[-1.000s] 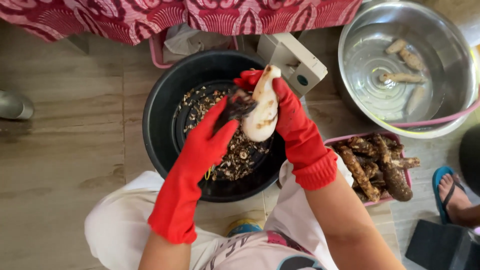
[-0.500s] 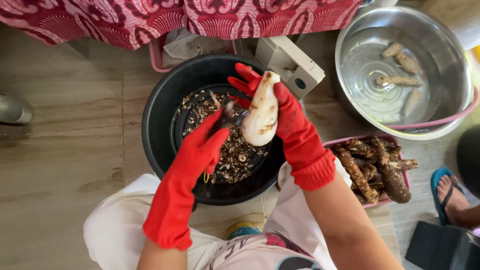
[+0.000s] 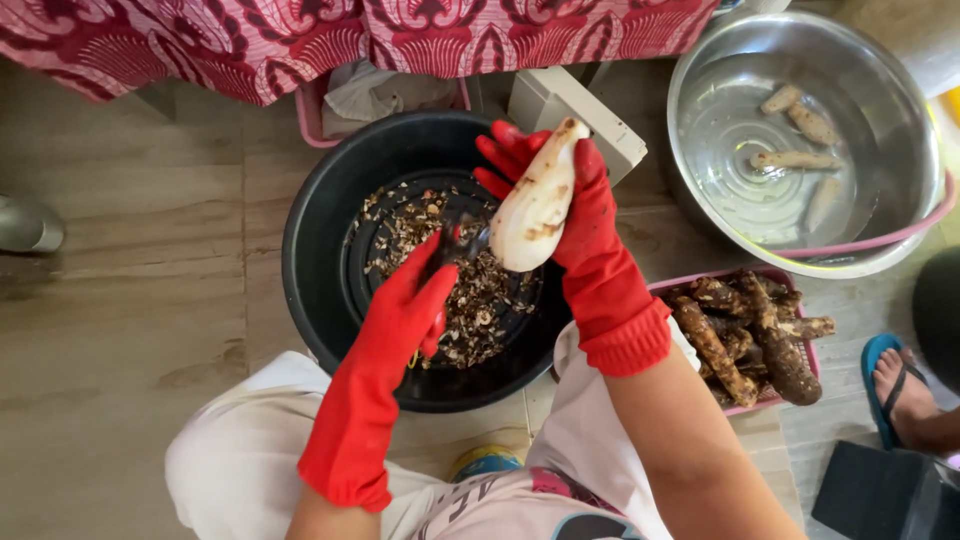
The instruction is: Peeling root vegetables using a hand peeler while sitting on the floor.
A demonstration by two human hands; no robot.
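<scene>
Head view: the person is sitting over a black tub [image 3: 320, 250] on the wooden floor [image 3: 130, 260], both hands in red rubber gloves. The right hand [image 3: 585, 215] is closed around a pale, mostly peeled root [image 3: 535, 205], holding it tilted over the tub with its narrow tip pointing up and away. The left hand [image 3: 415, 295] is gripping a small dark blade or scraper [image 3: 462, 240]; its exact kind is too blurred to tell, and its tip is meeting the lower end of the root. Brown patches are showing on the root's near side and at its tip.

To do this well, the right hand should be turning the root so each brown patch faces the blade, with its fingers kept behind the cutting line. Strokes look best kept short, shallow and directed away from the holding hand, so little white flesh is lost. Keeping the root above the tub is letting the peelings [image 3: 450, 290] drop onto the heap already inside.

To the right, a pink basket [image 3: 700, 280] is holding unpeeled brown roots [image 3: 755, 330], and a steel basin [image 3: 900, 110] is holding peeled pieces [image 3: 800, 160] in water. Another person's sandalled foot [image 3: 900, 385] is resting at the right edge.
</scene>
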